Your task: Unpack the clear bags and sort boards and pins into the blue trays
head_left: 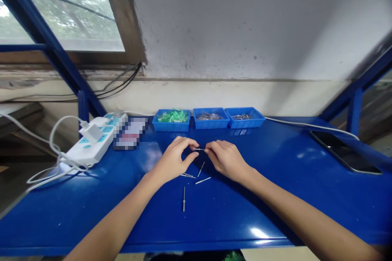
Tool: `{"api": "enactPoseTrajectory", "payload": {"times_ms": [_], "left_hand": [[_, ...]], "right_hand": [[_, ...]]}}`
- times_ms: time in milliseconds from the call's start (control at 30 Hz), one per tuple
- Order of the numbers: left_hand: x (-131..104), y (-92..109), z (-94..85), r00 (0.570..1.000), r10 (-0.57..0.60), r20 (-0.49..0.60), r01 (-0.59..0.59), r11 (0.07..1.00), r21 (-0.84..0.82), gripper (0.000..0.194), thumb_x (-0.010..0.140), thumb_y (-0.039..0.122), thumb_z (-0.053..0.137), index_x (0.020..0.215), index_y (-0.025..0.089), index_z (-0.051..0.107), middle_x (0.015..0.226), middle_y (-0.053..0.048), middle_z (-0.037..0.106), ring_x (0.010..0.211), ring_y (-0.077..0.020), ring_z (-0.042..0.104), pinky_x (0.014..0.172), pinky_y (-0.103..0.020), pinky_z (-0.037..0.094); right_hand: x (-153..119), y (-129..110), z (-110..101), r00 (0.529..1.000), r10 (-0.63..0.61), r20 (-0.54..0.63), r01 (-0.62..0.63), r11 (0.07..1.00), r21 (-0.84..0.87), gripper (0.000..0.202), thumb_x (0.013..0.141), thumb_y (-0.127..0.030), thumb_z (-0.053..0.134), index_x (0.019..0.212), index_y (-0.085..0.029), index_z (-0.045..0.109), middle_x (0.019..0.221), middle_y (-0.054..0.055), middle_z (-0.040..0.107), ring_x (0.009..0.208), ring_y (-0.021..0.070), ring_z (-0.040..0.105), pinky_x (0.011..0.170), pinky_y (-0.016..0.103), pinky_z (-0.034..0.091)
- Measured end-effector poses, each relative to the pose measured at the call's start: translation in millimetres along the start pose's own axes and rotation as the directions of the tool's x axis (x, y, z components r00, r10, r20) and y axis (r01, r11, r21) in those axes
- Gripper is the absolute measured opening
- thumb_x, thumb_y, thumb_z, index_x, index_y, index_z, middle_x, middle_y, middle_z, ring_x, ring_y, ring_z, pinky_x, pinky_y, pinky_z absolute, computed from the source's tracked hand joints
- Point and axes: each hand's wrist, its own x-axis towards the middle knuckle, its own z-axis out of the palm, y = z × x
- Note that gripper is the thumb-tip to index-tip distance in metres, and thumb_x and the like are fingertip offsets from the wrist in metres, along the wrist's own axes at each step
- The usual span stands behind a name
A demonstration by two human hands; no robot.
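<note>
A thin silver blind rivet (199,149) is held level between my two hands, just above the blue table. My left hand (176,155) has thumb and forefinger closed about its left end. The fingertips of my right hand (226,158) pinch the other end. Below the hands several more rivets lie loose: one slanted rivet (201,169), another rivet (203,180) to its lower right, and a rivet (184,200) pointing towards me. Others (188,175) are partly covered by my left hand.
Along the back stand three blue bins: one with green pieces (155,126), a middle one with small bagged parts (211,124), and one with metal rivets (248,123). A white power strip (101,147) with cables and a pixelated flat item (130,133) lie left. A dark phone (344,153) lies right.
</note>
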Motion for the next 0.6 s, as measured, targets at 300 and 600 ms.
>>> {"api": "enactPoseTrajectory", "payload": {"times_ms": [300,600], "left_hand": [[1.6,0.6,0.8,0.999,0.023,-0.033,-0.021,0.997,0.068,0.019,0.092,0.023,0.044,0.08,0.019,0.059,0.08,0.0,0.065,0.081,-0.0159,0.053,0.077,-0.03,0.043],[-3.7,-1.2,-1.1,0.971,0.059,0.231,-0.096,0.984,0.151,0.033,0.092,0.014,0.038,0.115,0.029,0.056,0.105,-0.002,0.061,0.099,-0.0182,0.051,0.085,-0.034,0.039]], "right_hand": [[-1.7,-2.8,2.1,0.997,-0.063,-0.053,0.062,0.998,-0.017,0.017,0.092,-0.03,0.045,0.096,-0.016,0.055,0.073,0.003,0.063,0.063,0.0136,0.055,0.062,0.026,0.034],[4.2,48.0,-35.4,0.92,-0.056,-0.387,-0.017,0.983,-0.184,0.016,0.089,-0.024,0.046,0.084,-0.018,0.059,0.069,0.004,0.063,0.063,0.0138,0.055,0.063,0.026,0.039]]}}
